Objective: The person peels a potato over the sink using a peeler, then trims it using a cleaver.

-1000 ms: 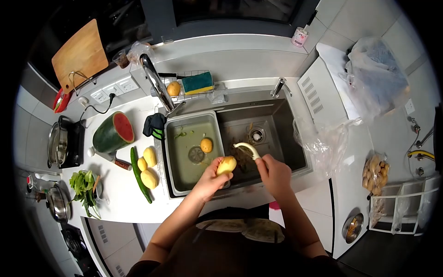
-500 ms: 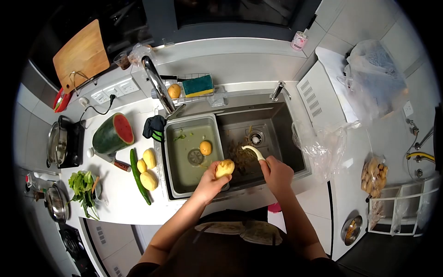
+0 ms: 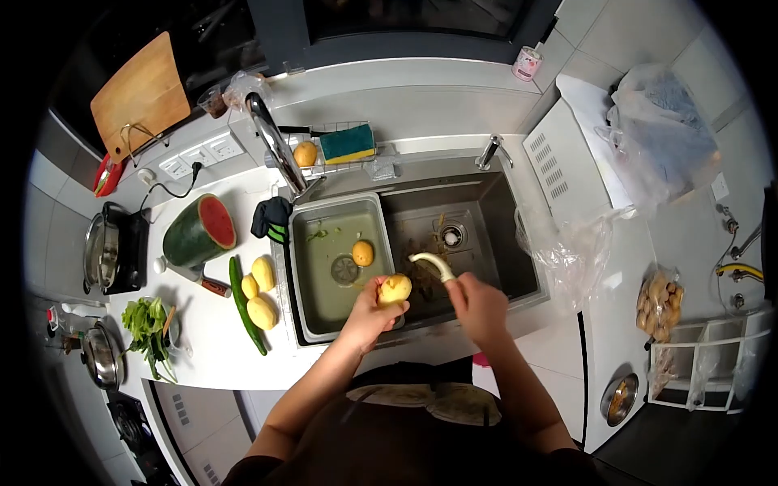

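Over the sink's divider, my left hand (image 3: 370,314) grips a partly peeled potato (image 3: 395,289), with brown skin patches showing near its top. My right hand (image 3: 480,306) is closed around the handle of a cream-coloured peeler (image 3: 433,263), whose curved head points left, a little apart from the potato. Beneath the peeler, brown peel scraps (image 3: 421,283) lie in the right-hand basin (image 3: 498,235). One unpeeled potato (image 3: 362,253) sits in the water-filled left tub (image 3: 308,328). Peeled potatoes (image 3: 261,312) rest on the counter beside a cucumber (image 3: 245,304).
A tall faucet (image 3: 275,146) leans over the tub's back corner. Left on the counter are a cut watermelon (image 3: 198,232), a knife (image 3: 215,287) and leafy greens (image 3: 148,332). A sponge (image 3: 347,143) sits on the rear rack. Clear plastic bags (image 3: 567,251) lie right of the sink.
The peeler in my right hand has shifted left, closer to the potato. My left hand has turned the potato slightly.
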Tool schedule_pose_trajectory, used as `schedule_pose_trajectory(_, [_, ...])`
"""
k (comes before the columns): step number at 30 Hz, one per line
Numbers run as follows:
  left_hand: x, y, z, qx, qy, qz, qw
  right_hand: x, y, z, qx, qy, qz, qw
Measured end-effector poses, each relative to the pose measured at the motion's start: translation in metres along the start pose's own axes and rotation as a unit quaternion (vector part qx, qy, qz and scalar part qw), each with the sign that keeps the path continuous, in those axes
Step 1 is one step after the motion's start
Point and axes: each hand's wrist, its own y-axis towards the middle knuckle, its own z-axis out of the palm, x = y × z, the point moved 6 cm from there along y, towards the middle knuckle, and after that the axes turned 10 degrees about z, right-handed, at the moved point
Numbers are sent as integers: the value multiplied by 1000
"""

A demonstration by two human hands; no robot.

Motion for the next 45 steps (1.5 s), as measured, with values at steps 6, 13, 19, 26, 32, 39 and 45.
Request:
schedule_pose_trajectory(6, [4,7,2,19,-56,-4,998,40,-20,-4,-39,55,-140,988])
schedule_pose_trajectory(13, [6,4,1,0,-64,18,998,38,-19,-4,-63,47,-166,983])
schedule_pose_trajectory(19, [1,3,2,3,-79,28,996,-22,6,12,-40,12,-5,999])
schedule_pose_trajectory(26, [2,3,-5,-28,124,128,984,41,-18,-1,-23,81,-106,991])
schedule_pose_trajectory(32, [-7,-1,-4,-3,52,101,994,-8,12,2,-31,25,-2,999])
schedule_pose_trajectory(39, [-1,-1,-3,-4,-8,57,998,45,-20,-6,-2,90,-116,989])
schedule_pose_trajectory(45, [-8,-6,-4,23,26,108,994,9,3,7,-37,-1,-64,997])
